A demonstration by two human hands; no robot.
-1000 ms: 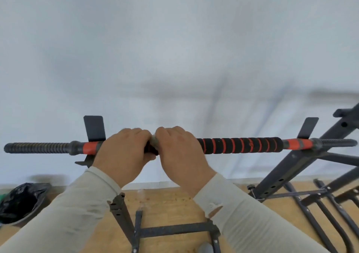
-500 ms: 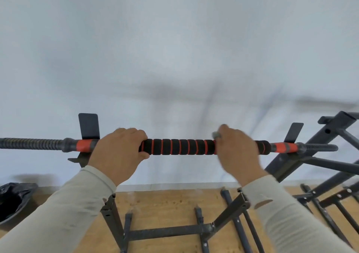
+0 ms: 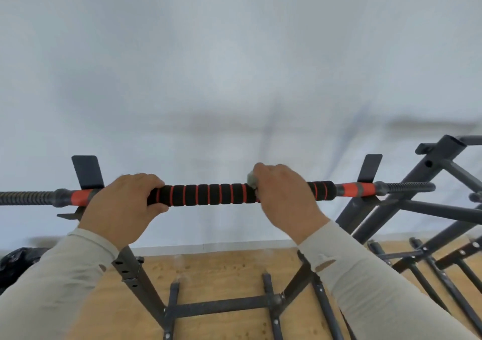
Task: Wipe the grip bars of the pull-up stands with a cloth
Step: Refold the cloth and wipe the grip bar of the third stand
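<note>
The grip bar [image 3: 208,194] runs across the view at chest height, padded in black foam with thin red rings, with orange sleeves and bare ribbed ends at both sides. My left hand [image 3: 122,201] is wrapped around the bar's left part, just right of the left orange sleeve. My right hand [image 3: 284,196] is closed over the bar right of centre, pressing a small pale grey-green cloth [image 3: 251,178] against the foam. Only a corner of the cloth shows above my fingers.
The stand's dark metal legs and crossbar [image 3: 224,305] stand on the wooden floor below. A second dark pull-up stand [image 3: 417,191] is close on the right. A black bag [image 3: 15,264] lies low at the left. A white wall is straight ahead.
My right hand with the cloth slid right along the foam from beside my left hand, then came slightly back towards the centre. My left hand kept its hold.
</note>
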